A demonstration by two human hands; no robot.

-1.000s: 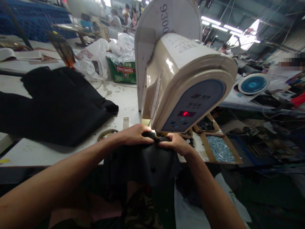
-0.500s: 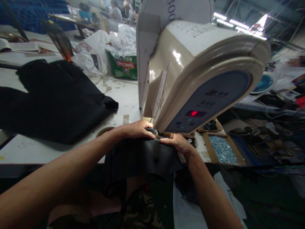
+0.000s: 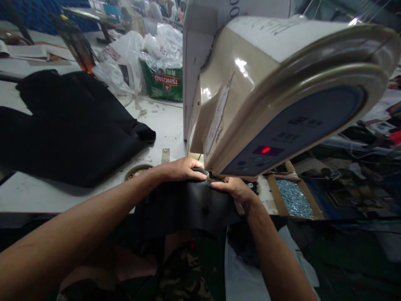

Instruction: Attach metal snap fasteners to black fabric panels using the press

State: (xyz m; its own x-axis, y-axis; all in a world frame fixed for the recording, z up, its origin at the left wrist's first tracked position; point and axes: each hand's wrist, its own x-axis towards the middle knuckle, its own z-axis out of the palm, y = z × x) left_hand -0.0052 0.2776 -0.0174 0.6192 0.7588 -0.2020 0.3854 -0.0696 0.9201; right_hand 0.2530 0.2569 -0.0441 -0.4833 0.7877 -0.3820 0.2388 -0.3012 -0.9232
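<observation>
A sheet of smooth black material (image 3: 200, 209), perhaps leather, hangs over the table edge toward my lap. My left hand (image 3: 184, 169) grips its far edge on the left, thumb on top and fingers curled out of sight. On the right side, my right hand (image 3: 234, 188) holds the same sheet, thumb pointing left. Between the two thumbs the sheet lies under the working head of a beige machine (image 3: 247, 79), which hides the contact point. Red light shows on the machine's control panel (image 3: 266, 150).
More black material (image 3: 72, 129) lies at left on the white table (image 3: 34, 196). A green Tsingtao pack (image 3: 166, 85) with clear plastic bags stands behind. At right is a cardboard box (image 3: 316, 211) of small metal pieces (image 3: 293, 196). A round dish (image 3: 133, 171) sits by my left forearm.
The camera has come nearer the machine, which looks larger. Both hands keep their places on the black sheet, with hardly any shift.
</observation>
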